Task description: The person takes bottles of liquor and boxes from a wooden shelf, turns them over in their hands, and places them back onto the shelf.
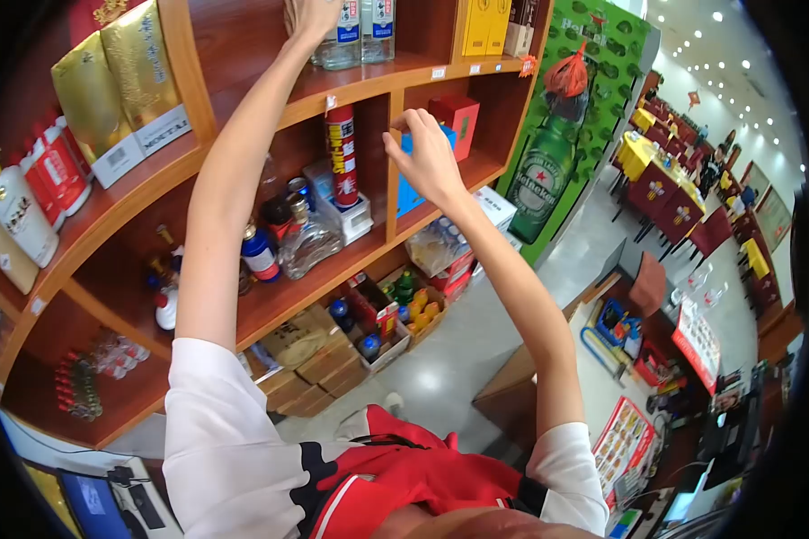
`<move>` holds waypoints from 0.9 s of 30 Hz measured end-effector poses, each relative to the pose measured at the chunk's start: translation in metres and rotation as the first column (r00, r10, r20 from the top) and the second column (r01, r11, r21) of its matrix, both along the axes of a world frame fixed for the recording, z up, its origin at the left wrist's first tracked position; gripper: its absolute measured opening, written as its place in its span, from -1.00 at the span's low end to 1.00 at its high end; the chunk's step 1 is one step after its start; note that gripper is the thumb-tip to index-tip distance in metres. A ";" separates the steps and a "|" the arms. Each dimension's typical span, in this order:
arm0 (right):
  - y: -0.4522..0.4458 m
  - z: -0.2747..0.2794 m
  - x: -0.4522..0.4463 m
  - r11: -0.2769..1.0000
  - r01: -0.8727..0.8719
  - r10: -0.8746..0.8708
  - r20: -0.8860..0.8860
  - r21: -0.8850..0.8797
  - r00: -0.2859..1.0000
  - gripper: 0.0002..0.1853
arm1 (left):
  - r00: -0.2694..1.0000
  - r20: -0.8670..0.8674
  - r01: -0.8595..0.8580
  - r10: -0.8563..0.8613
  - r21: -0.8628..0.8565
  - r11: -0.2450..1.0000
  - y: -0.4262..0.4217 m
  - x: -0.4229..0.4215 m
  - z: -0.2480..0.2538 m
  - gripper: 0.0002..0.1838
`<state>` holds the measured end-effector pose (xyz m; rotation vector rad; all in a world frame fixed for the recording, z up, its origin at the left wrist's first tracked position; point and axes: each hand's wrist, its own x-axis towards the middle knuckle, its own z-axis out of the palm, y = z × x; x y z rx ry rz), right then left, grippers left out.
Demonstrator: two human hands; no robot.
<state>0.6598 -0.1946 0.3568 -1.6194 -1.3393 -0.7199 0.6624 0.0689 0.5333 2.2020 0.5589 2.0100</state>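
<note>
My left hand (317,13) reaches up to the top shelf and is cut by the upper edge of the view, so its fingers are hidden. Right beside it stand clear glass bottles (379,34) with blue and white labels. My right hand (429,158) is raised at the upright divider of the middle shelf, its thumb and fingers apart and nothing held. Behind that hand is a blue box (411,186), partly covered. Left of the divider stands a red and yellow canister (342,157). Whether the fingertips touch the divider, I cannot tell.
Curved wooden shelves (270,292) hold white bottles, gold bags (141,67) and a red box (458,124). Cardboard boxes (307,355) stand on the floor below. A green beer-bottle panel (548,175) borders the right. A cluttered counter (602,337) and dining tables lie beyond.
</note>
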 end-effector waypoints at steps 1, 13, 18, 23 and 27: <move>0.006 0.004 0.011 1.000 -0.021 0.020 0.021 0.011 1.000 -0.76 | 1.000 0.009 -0.001 0.001 -0.023 1.000 0.003 0.007 0.003 -0.49; 0.100 0.050 0.112 0.977 -0.134 0.125 0.063 0.164 0.990 -0.64 | 0.983 -0.159 -0.065 0.094 0.177 0.982 0.029 0.031 -0.003 -0.21; 0.129 0.065 0.126 0.976 -0.189 0.191 -0.005 0.104 0.982 -0.43 | 0.989 -0.087 0.133 -0.122 0.130 0.983 -0.016 0.004 -0.009 -0.36; 0.134 0.072 0.126 0.922 -0.380 0.386 -0.106 0.077 0.916 -0.11 | 0.942 0.120 0.305 -0.313 0.083 0.949 -0.022 -0.014 -0.013 -0.51; 0.110 0.083 0.113 0.825 -0.529 0.558 -0.136 0.200 0.819 -0.05 | 0.774 0.245 0.585 -0.584 0.077 0.808 -0.043 -0.038 -0.014 -0.60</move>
